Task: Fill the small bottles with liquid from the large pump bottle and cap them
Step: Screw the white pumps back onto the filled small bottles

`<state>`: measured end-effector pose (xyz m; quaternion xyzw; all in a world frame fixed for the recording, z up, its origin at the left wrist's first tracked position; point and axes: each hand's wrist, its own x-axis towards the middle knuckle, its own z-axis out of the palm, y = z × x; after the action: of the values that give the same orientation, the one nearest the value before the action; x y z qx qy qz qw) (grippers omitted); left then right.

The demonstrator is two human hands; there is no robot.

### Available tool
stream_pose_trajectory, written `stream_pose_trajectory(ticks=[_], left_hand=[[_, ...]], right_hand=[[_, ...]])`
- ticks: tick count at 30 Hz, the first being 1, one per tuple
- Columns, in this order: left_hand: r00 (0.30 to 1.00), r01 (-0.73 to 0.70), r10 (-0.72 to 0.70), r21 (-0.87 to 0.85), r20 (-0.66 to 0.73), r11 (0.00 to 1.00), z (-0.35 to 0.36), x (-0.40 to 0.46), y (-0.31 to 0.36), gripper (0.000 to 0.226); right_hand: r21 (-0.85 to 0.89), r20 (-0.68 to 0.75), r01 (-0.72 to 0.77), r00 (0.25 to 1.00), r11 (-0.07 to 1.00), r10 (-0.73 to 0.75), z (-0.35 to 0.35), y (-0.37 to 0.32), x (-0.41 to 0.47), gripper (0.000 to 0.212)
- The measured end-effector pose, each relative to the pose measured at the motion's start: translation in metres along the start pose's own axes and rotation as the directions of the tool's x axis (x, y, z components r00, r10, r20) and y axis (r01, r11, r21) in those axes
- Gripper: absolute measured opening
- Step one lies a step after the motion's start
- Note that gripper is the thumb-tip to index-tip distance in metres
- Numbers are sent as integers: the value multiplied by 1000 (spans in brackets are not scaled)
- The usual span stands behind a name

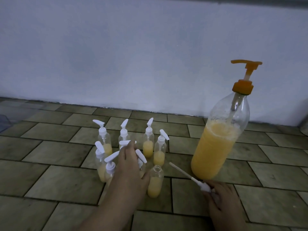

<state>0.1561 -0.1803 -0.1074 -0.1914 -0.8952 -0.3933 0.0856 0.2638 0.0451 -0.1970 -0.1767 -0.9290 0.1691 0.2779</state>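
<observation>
On the tiled floor (50, 135), near the wall, a cluster of small clear plastic bottles with white pump caps (124, 134) is standing, each part-filled with yellow liquid, and 1 small clear uncapped bottle (155, 180) is waiting at the cluster's near right edge, its mouth open. The right hand (221, 202) is pinching a loose white pump cap with a long dip tube (191, 178), the tube pointing up and left toward that open mouth. The left hand (130, 169) is reaching over the capped bottles with fingers spread and relaxed, gripping nothing, its thumb just beside the uncapped bottle. The tall clear plastic bottle with an orange pump head (221, 137), over half full, is standing to the right, just behind the right hand. The step in hand is probably capping: the left hand should be steadying the open bottle at its shoulder while the tube tip is lowered straight into the mouth, avoiding bumping neighbours, before the collar is threaded down.
</observation>
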Motion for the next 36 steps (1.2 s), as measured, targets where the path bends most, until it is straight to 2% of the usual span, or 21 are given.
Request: stream_pose_trajectory(ticks=[3,5,7,10,15,21,22,25,28,31,32,34,36], left_hand=[[955,-254,277,197,-104,947,-6,-7,8,73],[930,-329,363,304,-61,894,-2,-5,5,65],[928,-349,372,392,17,851,3,-4,2,58],[943,-324,315,524,109,788,12,-3,-2,54],[951,-306,269,608,155,733,20,-2,0,55],[962,-259,255,628,98,734,29,-4,9,60],[959,-262,271,628,84,732,30,-6,10,55],[921,-307,390,646,16,699,41,-13,13,26],[857,-364,512,649,-46,668,57,-18,11,36],[821,-410,563,595,-89,691,71,-19,9,38],[826,-425,557,561,-79,710,75,-19,8,37],[864,-460,503,458,31,761,81,-20,5,28],[915,-400,357,303,188,865,75,-21,8,15]], right_hand=[[122,-108,98,991,988,-85,-21,-16,13,34],[118,-147,173,977,978,-155,-33,-25,21,32],[91,-174,233,961,968,-215,-40,-34,26,32],[37,-171,295,943,955,-284,-47,-42,32,33],[-156,-170,357,909,921,-381,-62,-53,45,34],[-296,-93,507,828,810,-553,-82,-78,68,32],[-314,-64,524,821,792,-568,-82,-79,71,32],[-336,15,548,816,766,-577,-80,-77,72,46],[-326,4,562,804,760,-594,-75,-77,67,38],[-280,25,561,815,779,-579,-75,-76,60,36],[-262,35,562,818,785,-574,-76,-76,59,34],[-218,66,558,827,801,-558,-79,-76,56,29],[-178,107,553,833,814,-542,-81,-77,56,24]])
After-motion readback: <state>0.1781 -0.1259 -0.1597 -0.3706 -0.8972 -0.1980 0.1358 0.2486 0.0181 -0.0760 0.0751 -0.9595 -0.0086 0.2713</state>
